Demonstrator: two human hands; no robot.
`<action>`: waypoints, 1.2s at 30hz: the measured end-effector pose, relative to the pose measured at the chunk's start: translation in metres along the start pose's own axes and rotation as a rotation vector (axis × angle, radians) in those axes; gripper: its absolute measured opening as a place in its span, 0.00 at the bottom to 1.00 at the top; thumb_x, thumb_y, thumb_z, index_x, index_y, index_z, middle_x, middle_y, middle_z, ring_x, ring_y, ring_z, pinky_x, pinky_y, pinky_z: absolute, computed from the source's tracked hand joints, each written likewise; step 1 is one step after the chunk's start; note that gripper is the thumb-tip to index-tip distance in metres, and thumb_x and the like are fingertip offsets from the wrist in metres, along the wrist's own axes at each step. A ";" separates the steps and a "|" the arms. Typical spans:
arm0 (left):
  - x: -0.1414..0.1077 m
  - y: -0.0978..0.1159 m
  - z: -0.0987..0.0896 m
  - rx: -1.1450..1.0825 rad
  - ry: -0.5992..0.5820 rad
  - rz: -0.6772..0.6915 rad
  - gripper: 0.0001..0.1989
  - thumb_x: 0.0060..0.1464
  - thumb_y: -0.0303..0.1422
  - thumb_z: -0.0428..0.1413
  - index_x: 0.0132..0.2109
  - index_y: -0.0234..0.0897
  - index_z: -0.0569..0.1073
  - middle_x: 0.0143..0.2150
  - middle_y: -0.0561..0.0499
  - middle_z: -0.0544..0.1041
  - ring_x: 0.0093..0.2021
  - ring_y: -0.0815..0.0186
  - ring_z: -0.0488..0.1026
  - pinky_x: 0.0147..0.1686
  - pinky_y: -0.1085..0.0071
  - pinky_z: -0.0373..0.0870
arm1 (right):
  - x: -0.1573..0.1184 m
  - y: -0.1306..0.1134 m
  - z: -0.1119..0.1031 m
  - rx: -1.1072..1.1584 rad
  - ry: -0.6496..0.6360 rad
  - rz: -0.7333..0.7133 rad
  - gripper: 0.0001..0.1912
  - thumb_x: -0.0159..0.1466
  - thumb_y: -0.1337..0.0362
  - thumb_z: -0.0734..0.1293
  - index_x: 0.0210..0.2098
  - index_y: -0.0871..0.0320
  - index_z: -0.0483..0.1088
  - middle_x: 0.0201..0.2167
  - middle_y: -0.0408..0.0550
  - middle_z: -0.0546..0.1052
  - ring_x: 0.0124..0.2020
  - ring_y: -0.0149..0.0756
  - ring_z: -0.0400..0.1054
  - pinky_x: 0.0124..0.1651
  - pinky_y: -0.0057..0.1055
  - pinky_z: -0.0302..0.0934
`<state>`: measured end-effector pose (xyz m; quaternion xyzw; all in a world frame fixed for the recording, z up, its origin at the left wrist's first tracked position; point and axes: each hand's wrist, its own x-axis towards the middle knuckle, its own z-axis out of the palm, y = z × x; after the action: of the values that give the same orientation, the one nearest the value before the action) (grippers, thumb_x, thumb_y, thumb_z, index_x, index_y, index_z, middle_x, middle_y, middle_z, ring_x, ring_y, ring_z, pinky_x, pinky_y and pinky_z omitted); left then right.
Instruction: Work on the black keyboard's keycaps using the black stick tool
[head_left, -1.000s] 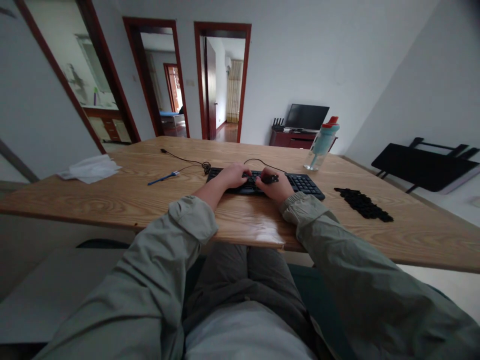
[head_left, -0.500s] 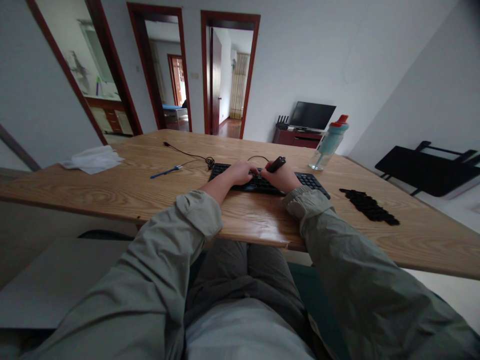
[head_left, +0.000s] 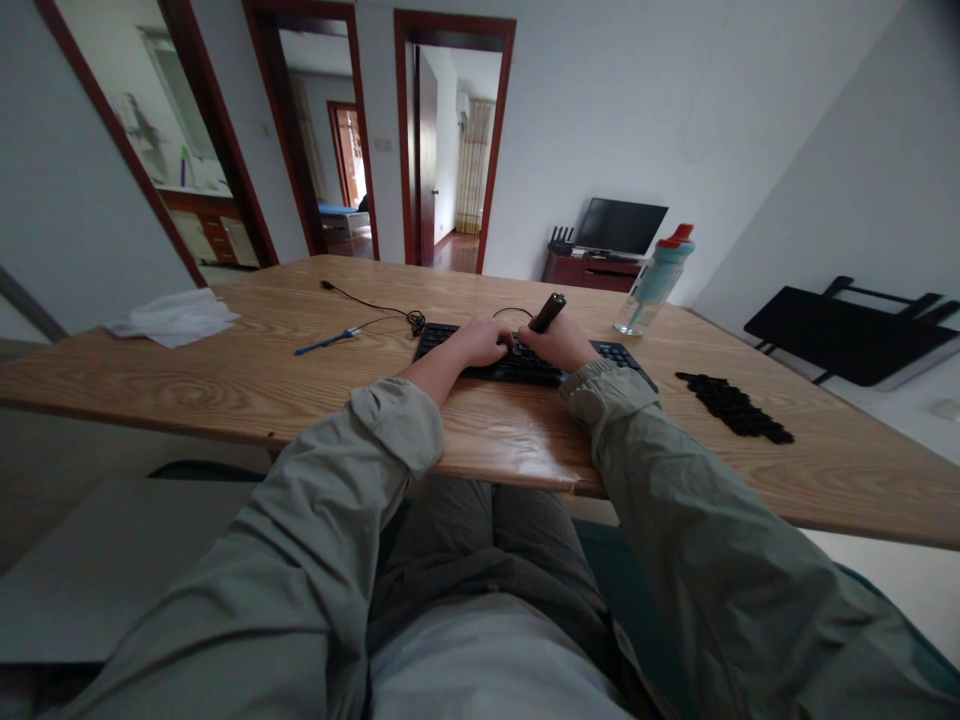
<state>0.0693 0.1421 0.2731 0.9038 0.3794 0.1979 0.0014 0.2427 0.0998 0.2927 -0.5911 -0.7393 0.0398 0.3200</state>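
A black keyboard (head_left: 517,372) lies on the wooden table in front of me, partly covered by both hands. My right hand (head_left: 561,345) is closed around a dark tool (head_left: 548,313) whose thick black handle sticks up; its lower end is hidden by the fingers and cannot be made out. Close beside it, my left hand (head_left: 484,343) rests over the keys with its fingers curled down and together. What its fingertips hold, if anything, is too small to tell. The two hands nearly meet above the middle of the keyboard.
Small black pieces (head_left: 735,406) lie in a cluster to the right. A bottle with a red lid (head_left: 654,285) stands behind them. Left of the keyboard are a blue brush-like stick (head_left: 327,342), a coiled black cable (head_left: 415,322) and crumpled white paper (head_left: 176,318).
The handle in my right hand has tipped more upright and the wrist has turned slightly. My left hand stays over the keys. The whole view has shifted a little.
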 end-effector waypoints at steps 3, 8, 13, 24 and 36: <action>0.003 0.001 0.002 -0.008 0.002 -0.006 0.14 0.53 0.28 0.53 0.43 0.40 0.80 0.44 0.48 0.81 0.46 0.60 0.76 0.49 0.67 0.69 | 0.003 0.001 0.002 -0.004 0.005 0.025 0.11 0.56 0.58 0.64 0.21 0.58 0.66 0.22 0.47 0.71 0.24 0.32 0.62 0.26 0.29 0.51; 0.007 0.000 0.002 -0.037 -0.007 -0.008 0.15 0.50 0.26 0.53 0.42 0.40 0.80 0.45 0.48 0.81 0.47 0.60 0.75 0.51 0.67 0.68 | 0.007 0.004 0.005 0.024 -0.001 0.019 0.10 0.56 0.59 0.63 0.24 0.59 0.68 0.23 0.48 0.72 0.25 0.33 0.63 0.27 0.29 0.53; 0.006 0.001 0.001 -0.050 -0.013 -0.004 0.14 0.51 0.27 0.53 0.41 0.41 0.80 0.42 0.49 0.81 0.45 0.60 0.75 0.48 0.68 0.69 | 0.009 0.004 0.004 0.033 -0.005 0.021 0.11 0.57 0.59 0.63 0.23 0.59 0.68 0.23 0.48 0.72 0.25 0.33 0.64 0.26 0.29 0.52; 0.004 0.002 -0.002 -0.098 -0.050 -0.066 0.11 0.51 0.35 0.57 0.41 0.40 0.80 0.42 0.49 0.80 0.45 0.59 0.75 0.47 0.67 0.70 | 0.019 -0.004 0.001 -0.012 -0.036 0.040 0.11 0.58 0.62 0.63 0.21 0.59 0.66 0.22 0.49 0.71 0.24 0.32 0.63 0.26 0.29 0.52; 0.004 -0.012 0.001 -0.192 -0.111 0.048 0.18 0.51 0.39 0.60 0.47 0.38 0.79 0.45 0.48 0.81 0.44 0.61 0.76 0.47 0.70 0.69 | 0.017 0.011 0.005 0.055 -0.061 -0.046 0.08 0.57 0.62 0.63 0.23 0.58 0.65 0.23 0.44 0.70 0.27 0.31 0.63 0.29 0.28 0.52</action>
<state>0.0637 0.1540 0.2720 0.9178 0.3365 0.1831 0.1040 0.2480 0.1197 0.2911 -0.5633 -0.7608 0.0710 0.3143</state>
